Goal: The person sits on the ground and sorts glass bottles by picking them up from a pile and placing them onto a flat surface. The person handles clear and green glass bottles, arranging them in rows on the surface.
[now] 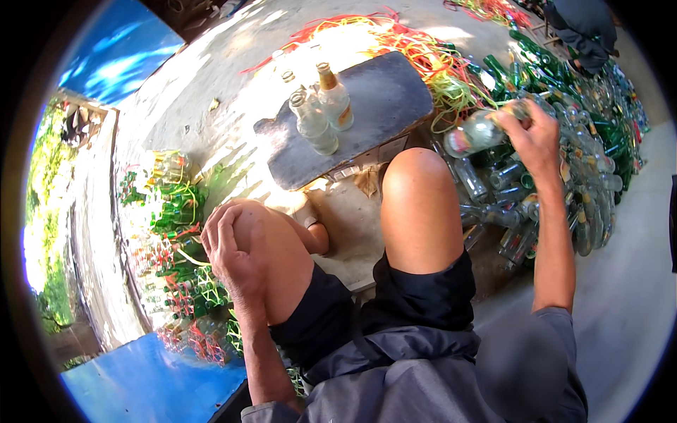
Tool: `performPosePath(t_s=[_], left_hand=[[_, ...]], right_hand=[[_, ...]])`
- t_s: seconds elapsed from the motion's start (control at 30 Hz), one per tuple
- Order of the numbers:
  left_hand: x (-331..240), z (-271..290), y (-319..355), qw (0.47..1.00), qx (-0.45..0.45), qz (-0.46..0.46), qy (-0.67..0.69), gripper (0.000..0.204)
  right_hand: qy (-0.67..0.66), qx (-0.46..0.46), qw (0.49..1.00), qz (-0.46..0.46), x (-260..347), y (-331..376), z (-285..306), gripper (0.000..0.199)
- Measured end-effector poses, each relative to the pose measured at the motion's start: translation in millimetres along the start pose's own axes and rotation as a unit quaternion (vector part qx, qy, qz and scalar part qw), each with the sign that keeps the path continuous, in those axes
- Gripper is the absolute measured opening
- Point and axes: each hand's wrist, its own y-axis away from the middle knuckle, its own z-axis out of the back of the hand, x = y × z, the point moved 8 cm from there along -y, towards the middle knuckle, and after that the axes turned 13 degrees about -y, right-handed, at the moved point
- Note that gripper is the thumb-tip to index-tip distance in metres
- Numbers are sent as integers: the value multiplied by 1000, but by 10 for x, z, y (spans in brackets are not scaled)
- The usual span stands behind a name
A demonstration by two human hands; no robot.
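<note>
My right hand [532, 134] grips a clear glass bottle [474, 136] near its neck end. The bottle is tilted, its base toward the left, above the right-hand heap. On my left knee lies my left hand [236, 247], open, its fingers draped over the skin with nothing in them. Before my knees stands a low dark wooden bench [388, 84]. Several clear glass bottles stand upright on it, among them a front one [314, 127] and one with an orange label [336, 99].
A large heap of clear and green bottles [564, 141] lies on the right. Red, yellow and green plastic strapping [430, 60] is tangled behind the bench. Strapped bundles of bottles [180, 204] stand on the left. Another person [582, 32] is at the far right.
</note>
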Motion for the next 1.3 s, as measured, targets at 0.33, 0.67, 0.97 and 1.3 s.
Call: performPosePath(t_s=[0.33, 0.67, 0.97, 1.3], left_hand=[[8, 33, -41, 1000, -12, 5, 11, 33], [48, 36, -57, 999, -6, 14, 31, 30], [75, 46, -60, 999, -12, 21, 42, 30], [15, 0, -76, 999, -19, 6, 39, 31]], right_hand=[[24, 114, 987, 109, 256, -478, -1779, 26], [58, 184, 978, 76, 192, -501, -2561, 32], [71, 171, 972, 147, 307, -477, -2735, 30], [44, 130, 966, 221, 216, -488, -2836, 35]])
